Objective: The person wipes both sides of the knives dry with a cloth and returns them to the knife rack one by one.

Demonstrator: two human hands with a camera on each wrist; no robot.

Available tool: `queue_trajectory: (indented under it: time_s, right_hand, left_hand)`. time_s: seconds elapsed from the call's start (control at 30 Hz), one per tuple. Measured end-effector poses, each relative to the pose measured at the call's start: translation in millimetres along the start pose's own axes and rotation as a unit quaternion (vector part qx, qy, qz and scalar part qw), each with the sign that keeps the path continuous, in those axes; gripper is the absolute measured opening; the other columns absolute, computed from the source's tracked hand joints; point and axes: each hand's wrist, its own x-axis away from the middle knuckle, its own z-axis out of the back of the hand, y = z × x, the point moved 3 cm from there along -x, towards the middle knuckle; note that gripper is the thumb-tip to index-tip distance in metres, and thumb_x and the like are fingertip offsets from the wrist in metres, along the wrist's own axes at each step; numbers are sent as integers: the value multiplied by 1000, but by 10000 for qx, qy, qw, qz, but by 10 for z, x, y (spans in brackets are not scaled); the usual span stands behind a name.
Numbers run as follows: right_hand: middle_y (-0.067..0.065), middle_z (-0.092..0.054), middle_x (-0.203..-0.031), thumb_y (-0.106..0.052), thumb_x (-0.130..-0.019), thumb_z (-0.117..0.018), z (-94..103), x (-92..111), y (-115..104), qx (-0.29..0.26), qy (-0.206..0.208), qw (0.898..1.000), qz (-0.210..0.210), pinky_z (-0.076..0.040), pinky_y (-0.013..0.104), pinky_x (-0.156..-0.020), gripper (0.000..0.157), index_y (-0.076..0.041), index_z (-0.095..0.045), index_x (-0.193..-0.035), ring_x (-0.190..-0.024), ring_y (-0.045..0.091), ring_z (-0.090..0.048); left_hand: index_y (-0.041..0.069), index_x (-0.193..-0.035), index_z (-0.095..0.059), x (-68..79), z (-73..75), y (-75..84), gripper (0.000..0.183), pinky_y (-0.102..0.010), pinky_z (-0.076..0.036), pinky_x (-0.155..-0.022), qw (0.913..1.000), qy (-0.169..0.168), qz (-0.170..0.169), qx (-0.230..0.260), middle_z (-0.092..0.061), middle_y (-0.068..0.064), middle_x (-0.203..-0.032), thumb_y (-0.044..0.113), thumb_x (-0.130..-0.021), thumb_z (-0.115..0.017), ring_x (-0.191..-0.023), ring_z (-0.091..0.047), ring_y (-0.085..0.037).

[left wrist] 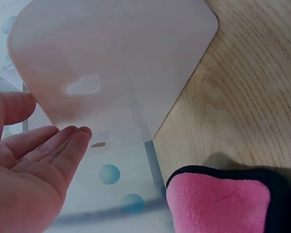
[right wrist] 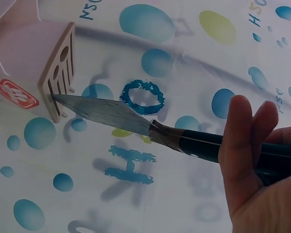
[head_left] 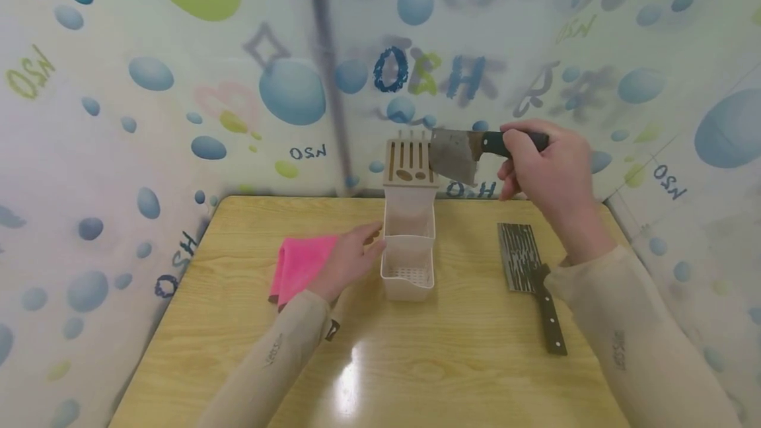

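A cleaver with a dark handle and worn blade is held by my right hand, fingers curled round the handle. In the right wrist view, the tip of its blade meets the slotted top of the knife holder; whether it is inside a slot I cannot tell. The pale plastic knife holder stands upright, with two open bins below its slotted top. My left hand is at the holder's left side, fingers extended. In the left wrist view, the fingertips are at the holder's pale side wall; contact is unclear.
A second cleaver with a dark streaked blade lies on the wooden table at the right, below my right forearm. A folded pink cloth with dark edging lies beside my left hand. A patterned wall covering rises behind the table.
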Motion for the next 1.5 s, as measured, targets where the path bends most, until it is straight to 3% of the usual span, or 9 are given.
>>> queue_trajectory:
  time_s: [0.23, 0.43, 0.63, 0.77, 0.93, 1.03, 1.27, 1.5]
  right_hand:
    - [5, -68, -64, -20, -98, -53, -133, -61, -73, 272, 2, 9996, 83, -60, 32, -53, 35, -6, -71, -124, -45, 22, -64]
    - [9, -70, -68, -15, -95, -61, -222, -104, -94, 826, -102, 9950, 558, -55, 26, -50, 32, -5, -70, -124, -48, 16, -67]
    - [15, -72, -72, -13, -97, -67, -252, -163, -112, 1541, -264, 9790, 1304, -48, 14, -49, 31, 0, -69, -125, -47, -3, -61]
    - [18, -73, -78, -14, -99, -70, -251, -222, -101, 1919, -395, 9656, 1709, -46, 8, -55, 32, 4, -66, -124, -50, -7, -59]
    - [21, -72, -91, -14, -97, -74, -236, -308, -81, 2224, -322, 9468, 2304, -53, 25, -69, 30, 5, -68, -120, -69, 18, -69]
    - [23, -66, -103, -9, -94, -76, -233, -355, -57, 2145, -289, 9417, 2578, -61, 39, -78, 28, 5, -70, -118, -88, 36, -68]
    - [24, -68, -112, -2, -92, -76, -282, -428, 33, 1596, -254, 9546, 2503, -58, 20, -86, 25, 8, -68, -114, -108, 38, -70]
    - [21, -70, -107, -3, -94, -75, -349, -495, 41, 1581, -136, 9551, 2504, -60, 40, -90, 17, 6, -69, -106, -105, 34, -70]
  left_hand:
    - [5, -152, -51, 3, -1, 14, 50, -50, -50, -108, 9998, -63, 174, -89, -57, -19, -148, 26, -107, -58, -129, -60, -36]
    - [3, -152, -50, 3, -10, 34, 50, -51, -49, -109, 9998, -112, 187, -49, -57, -20, -147, 25, -107, -58, -129, -60, -37]
    - [3, -150, -52, 16, -5, 55, 49, -51, -50, -108, 9999, -28, 141, -64, -59, -21, -144, 23, -106, -59, -127, -61, -37]
    - [3, -151, -51, 17, -14, 49, 49, -51, -50, -109, 9998, -38, 187, -23, -59, -20, -144, 23, -106, -58, -128, -61, -37]
    - [4, -151, -51, 8, -25, 41, 50, -50, -49, -110, 9995, -65, 292, -28, -58, -19, -146, 25, -107, -57, -130, -60, -36]
    - [5, -151, -51, 3, -28, 38, 49, -50, -49, -110, 9994, -68, 325, -49, -59, -19, -146, 26, -107, -57, -129, -60, -35]
    - [5, -151, -51, -4, -33, 30, 49, -49, -48, -111, 9994, -93, 318, -77, -58, -18, -147, 26, -107, -57, -130, -60, -35]
    - [2, -151, -50, 11, -28, 47, 50, -49, -48, -111, 9997, -49, 235, -11, -59, -20, -145, 24, -107, -57, -129, -61, -36]
